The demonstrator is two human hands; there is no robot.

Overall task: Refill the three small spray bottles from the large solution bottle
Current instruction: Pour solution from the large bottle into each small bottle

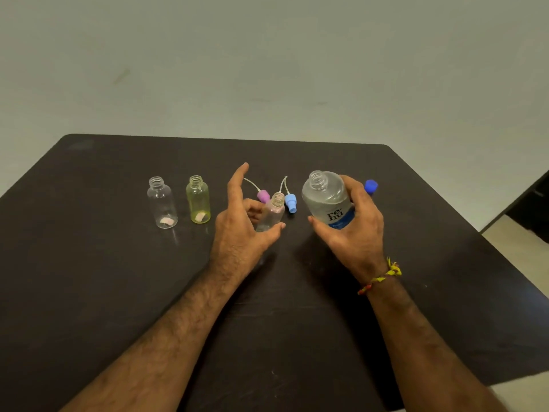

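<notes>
Dark table (445, 263), left hand (243, 224) pinching pink bottle (271, 214), right hand (353, 224) gripping tilted solution bottle (325, 197)

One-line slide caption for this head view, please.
Right hand grips the uncapped solution bottle while left hand holds the pink bottle; two small bottles wait.

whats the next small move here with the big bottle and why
Probably tip the large solution bottle leftward so its open neck comes over the mouth of the pink bottle. The right hand already holds the uncapped large bottle, liquid inside, and the left hand holds the pink bottle beside it. All three small bottles stand open; the clear bottle and yellow bottle look empty.
</notes>
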